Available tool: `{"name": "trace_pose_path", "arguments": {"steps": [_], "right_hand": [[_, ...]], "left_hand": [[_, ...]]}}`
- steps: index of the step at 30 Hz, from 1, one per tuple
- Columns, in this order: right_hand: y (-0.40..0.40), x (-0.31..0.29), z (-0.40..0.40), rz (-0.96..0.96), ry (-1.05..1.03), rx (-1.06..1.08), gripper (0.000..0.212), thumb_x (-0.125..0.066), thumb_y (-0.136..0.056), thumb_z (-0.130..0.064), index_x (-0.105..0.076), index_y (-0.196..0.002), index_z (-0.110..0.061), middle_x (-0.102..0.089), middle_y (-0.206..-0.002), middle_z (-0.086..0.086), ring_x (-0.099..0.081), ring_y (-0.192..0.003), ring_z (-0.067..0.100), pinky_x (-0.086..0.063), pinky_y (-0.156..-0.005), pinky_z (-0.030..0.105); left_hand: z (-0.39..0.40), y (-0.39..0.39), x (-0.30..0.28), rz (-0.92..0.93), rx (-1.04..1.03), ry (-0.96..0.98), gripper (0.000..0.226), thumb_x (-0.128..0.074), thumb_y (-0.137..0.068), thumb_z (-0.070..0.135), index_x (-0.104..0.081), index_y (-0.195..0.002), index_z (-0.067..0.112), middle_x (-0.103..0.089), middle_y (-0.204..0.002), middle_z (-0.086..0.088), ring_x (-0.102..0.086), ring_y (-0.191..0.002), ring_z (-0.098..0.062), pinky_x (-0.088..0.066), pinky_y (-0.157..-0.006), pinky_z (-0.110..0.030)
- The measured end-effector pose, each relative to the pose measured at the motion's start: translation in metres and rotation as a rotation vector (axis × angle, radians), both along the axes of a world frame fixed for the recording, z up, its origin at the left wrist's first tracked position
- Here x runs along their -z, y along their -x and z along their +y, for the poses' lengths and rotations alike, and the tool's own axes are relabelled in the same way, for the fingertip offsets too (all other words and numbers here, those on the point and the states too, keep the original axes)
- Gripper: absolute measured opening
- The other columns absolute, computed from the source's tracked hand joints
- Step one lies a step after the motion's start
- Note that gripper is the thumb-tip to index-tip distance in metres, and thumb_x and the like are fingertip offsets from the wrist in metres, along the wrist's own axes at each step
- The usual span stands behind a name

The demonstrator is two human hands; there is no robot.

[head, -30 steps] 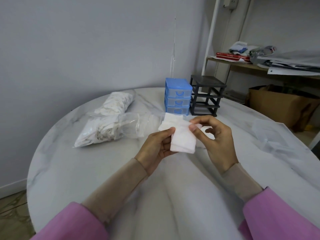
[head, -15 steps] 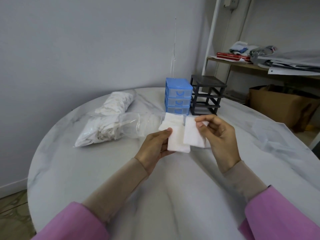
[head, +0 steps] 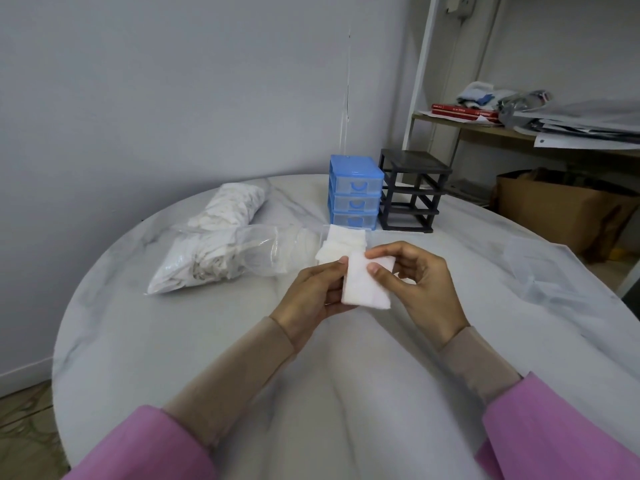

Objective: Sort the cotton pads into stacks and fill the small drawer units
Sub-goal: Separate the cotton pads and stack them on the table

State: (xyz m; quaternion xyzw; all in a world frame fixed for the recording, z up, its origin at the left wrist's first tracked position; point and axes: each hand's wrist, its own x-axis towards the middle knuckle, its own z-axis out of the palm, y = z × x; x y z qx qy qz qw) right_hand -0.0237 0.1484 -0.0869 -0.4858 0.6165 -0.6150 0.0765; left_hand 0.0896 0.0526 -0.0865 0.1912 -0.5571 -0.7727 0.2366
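— What do we have in our hands?

— A small stack of white cotton pads (head: 366, 285), held above the round marble table (head: 166, 341). Our left hand (head: 313, 297) grips it from the left, thumb on top near the upper left corner, fingers curled beneath. Our right hand (head: 420, 282) pinches the stack's right edge, thumb on the face of the top pad, forefinger along its upper edge.

— So both hands are closed on the same stack?

— Yes, both are clamped on it, one on each side.

— Where are the other pads?

— Just beyond our hands we see more loose cotton pads (head: 345, 241) lying in what looks like a clear drawer (head: 372, 237); its walls are hard to make out. To the left lie two clear plastic bags of pads: the nearer bag (head: 221, 259) beside the loose ones, the farther bag (head: 233, 206) behind it, closer to the wall.

— And the drawer units?

— The blue drawer unit (head: 355, 195) stands at the far side of the table with three clear drawers in it. Touching its right side is the black drawer frame (head: 410, 192), whose slots stand open. Well to our right, more clear drawers (head: 538, 268) sit on the table.

— Anything beyond the table?

— A shelf (head: 485, 131) with red books and papers, and a cardboard box (head: 557, 213) beneath it.
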Motion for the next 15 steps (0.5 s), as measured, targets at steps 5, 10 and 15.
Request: {"name": "trace_pose_path", "arguments": {"steps": [5,10,15], "right_hand": [[-0.0014,-0.0008,0.0021,0.058,-0.012,0.021,0.017,-0.070,-0.081,-0.009,-0.067,-0.085,-0.025,-0.068,-0.089,-0.014,-0.058,-0.082,0.001,-0.043,-0.074,0.015],[-0.0043,-0.0015,0.0025,0.178,-0.025,0.054,0.016,-0.071,-0.080,-0.007,-0.067,-0.086,-0.021,-0.063,-0.088,-0.015,-0.053,-0.077,0.000,-0.039,-0.068,0.010],[-0.0042,-0.0016,0.0034,0.257,-0.012,0.113,0.019,-0.072,-0.079,-0.011,-0.066,-0.087,-0.027,-0.059,-0.096,-0.006,-0.052,-0.084,-0.003,-0.038,-0.067,0.008]], "left_hand": [[0.0002,-0.0011,-0.0002,0.001,0.020,-0.005,0.024,-0.042,-0.097,0.023,-0.064,-0.093,0.014,-0.072,-0.079,0.001,-0.069,-0.071,-0.008,-0.056,-0.065,-0.020],[-0.0002,0.0001,-0.0011,-0.009,0.042,-0.023,0.026,-0.045,-0.095,0.031,-0.064,-0.099,0.015,-0.072,-0.082,-0.001,-0.069,-0.074,-0.010,-0.056,-0.066,-0.021],[0.0006,-0.0021,0.0005,0.023,0.048,0.034,0.017,-0.052,-0.092,0.015,-0.069,-0.089,0.013,-0.072,-0.081,0.003,-0.068,-0.077,-0.007,-0.055,-0.069,-0.018]]}}
